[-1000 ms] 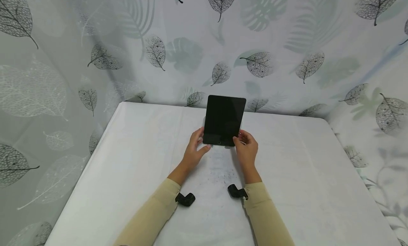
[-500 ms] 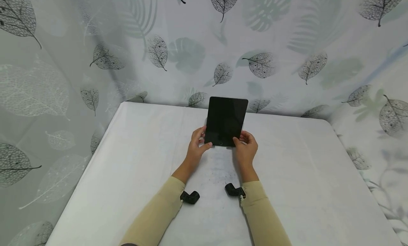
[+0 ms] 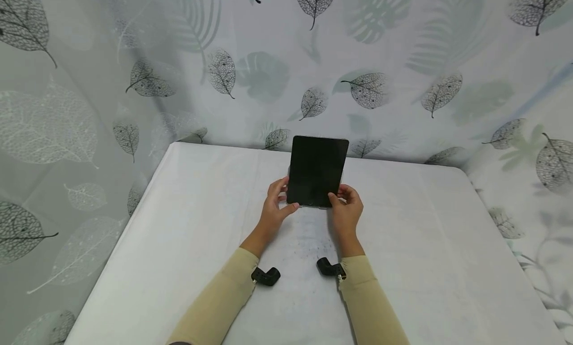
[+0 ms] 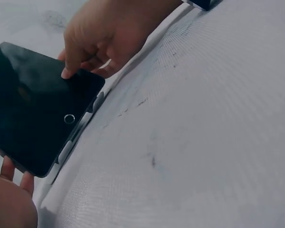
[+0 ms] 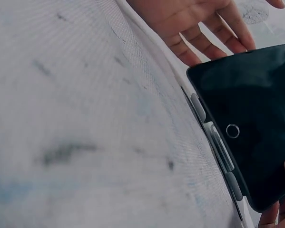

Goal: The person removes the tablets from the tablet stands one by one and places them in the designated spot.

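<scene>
A black tablet (image 3: 317,171) with a round home button leans back, its screen facing me. Along its lower edge show the grey pads and metal lip of a tablet stand (image 5: 198,107); the tablet hides most of the stand. My right hand (image 3: 346,211) pinches the tablet's lower right edge, thumb on the screen and fingers at the side and behind. At the left edge, the fairly straight fingers of my left hand (image 3: 274,208) touch the tablet's side. The left thumb lies by the lower left corner. Both hands also appear in the left wrist view.
The white-covered table (image 3: 201,201) spreads around the hands, with dark smudges on the cover in front of the stand. Behind it hangs a leaf-patterned curtain (image 3: 268,86), which also runs along both sides. A black wrist camera (image 3: 266,276) sits on each sleeve.
The head view has shifted slightly. The stand's lips show less below the tablet's lower edge than before. Both hands have stayed at the tablet's sides, nearly still.
</scene>
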A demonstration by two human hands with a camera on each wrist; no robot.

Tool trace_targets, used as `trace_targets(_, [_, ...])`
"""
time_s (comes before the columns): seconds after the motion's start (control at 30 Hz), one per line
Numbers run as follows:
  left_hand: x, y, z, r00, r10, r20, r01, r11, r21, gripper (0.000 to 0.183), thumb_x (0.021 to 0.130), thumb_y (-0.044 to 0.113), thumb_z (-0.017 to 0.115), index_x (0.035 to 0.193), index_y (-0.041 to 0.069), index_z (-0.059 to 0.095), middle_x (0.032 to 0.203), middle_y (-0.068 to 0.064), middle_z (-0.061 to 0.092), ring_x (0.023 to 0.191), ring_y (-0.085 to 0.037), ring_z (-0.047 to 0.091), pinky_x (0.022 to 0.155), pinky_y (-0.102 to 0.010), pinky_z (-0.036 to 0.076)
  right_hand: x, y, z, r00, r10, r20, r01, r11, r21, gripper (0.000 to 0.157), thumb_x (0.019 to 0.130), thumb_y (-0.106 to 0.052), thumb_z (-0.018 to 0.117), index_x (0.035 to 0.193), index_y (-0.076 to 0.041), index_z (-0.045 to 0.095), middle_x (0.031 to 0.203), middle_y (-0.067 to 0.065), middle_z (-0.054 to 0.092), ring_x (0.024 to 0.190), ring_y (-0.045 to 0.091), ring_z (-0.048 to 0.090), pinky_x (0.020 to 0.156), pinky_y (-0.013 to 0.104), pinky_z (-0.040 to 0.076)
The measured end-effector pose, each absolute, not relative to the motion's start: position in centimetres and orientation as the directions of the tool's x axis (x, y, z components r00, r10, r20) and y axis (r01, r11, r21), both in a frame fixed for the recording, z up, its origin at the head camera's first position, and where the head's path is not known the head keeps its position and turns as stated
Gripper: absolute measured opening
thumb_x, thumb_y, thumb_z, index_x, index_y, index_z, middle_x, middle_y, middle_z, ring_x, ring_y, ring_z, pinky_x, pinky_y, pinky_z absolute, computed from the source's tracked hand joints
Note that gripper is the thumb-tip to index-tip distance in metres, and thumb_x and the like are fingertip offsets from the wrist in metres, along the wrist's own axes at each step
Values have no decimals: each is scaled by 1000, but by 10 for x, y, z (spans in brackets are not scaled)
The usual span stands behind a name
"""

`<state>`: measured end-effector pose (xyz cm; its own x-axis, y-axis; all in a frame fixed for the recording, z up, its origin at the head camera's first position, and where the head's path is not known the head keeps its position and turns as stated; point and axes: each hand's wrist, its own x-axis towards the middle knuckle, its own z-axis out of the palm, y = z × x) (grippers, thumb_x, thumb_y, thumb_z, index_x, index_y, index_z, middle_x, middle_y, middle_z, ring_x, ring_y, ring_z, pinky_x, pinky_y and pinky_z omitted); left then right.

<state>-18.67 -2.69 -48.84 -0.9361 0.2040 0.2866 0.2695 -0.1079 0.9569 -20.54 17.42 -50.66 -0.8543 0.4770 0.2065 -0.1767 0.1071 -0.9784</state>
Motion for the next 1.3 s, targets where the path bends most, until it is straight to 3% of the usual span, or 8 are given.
trace_targets(0.17, [-195, -27, -505, -932, 184, 313, 284, -167, 944, 78, 88, -16, 63, 157, -3, 29, 158, -25, 26, 137, -47, 35, 114, -62, 33, -204, 172, -507, -870, 443, 218, -205, 76, -976, 31, 86, 11, 73, 115, 11, 63, 95, 2, 58, 90, 9, 57, 75, 10, 51])
trace_targets(0.37, [-200, -33, -508, -934, 104, 342, 318, -196, 928, 71, 85, -22, 59, 150, 1, 44, 149, -17, 41, 125, -30, 51, 100, -27, 48, -202, 168, -503, -887, 410, 210, -225, 12, -974, 35, 87, 12, 72, 121, 12, 62, 98, -1, 59, 91, 7, 59, 78, 11, 52])
trace_targets(0.47, [-202, -36, -508, -934, 69, 351, 331, -205, 921, 69, 82, -25, 51, 146, 1, 49, 143, -16, 48, 119, -22, 55, 92, -19, 50, -201, 165, -501, -894, 400, 201, -236, -39, -971, 39, 87, 13, 71, 124, 13, 61, 100, 0, 59, 92, 7, 59, 79, 11, 53])
trace_targets(0.6, [-204, -43, -504, -928, 59, 368, 345, -240, 907, 68, 81, -29, 49, 143, -2, 53, 136, -16, 54, 113, -15, 58, 89, -17, 52, -199, 161, -499, -894, 396, 209, -261, -83, -962, 41, 86, 14, 70, 127, 13, 61, 100, 0, 60, 93, 8, 60, 80, 11, 54])
trace_targets(0.97, [-213, -88, -484, -924, 129, 360, 285, -397, 872, 67, 77, -31, 59, 141, -13, 50, 118, -4, 63, 106, -13, 64, 85, -19, 57, -192, 132, -481, -917, 325, 233, -323, -258, -911, 44, 88, 14, 69, 131, 13, 60, 102, -2, 63, 93, 9, 60, 80, 14, 54])
trace_targets(1.3, [-216, -133, -486, -923, 229, 310, 193, -420, 887, 67, 81, -27, 62, 144, -4, 54, 120, -2, 68, 114, -13, 64, 90, -19, 58, -186, 111, -481, -943, 167, 288, -323, -249, -913, 49, 92, 9, 67, 140, 8, 56, 113, -4, 64, 102, 8, 61, 86, 14, 54])
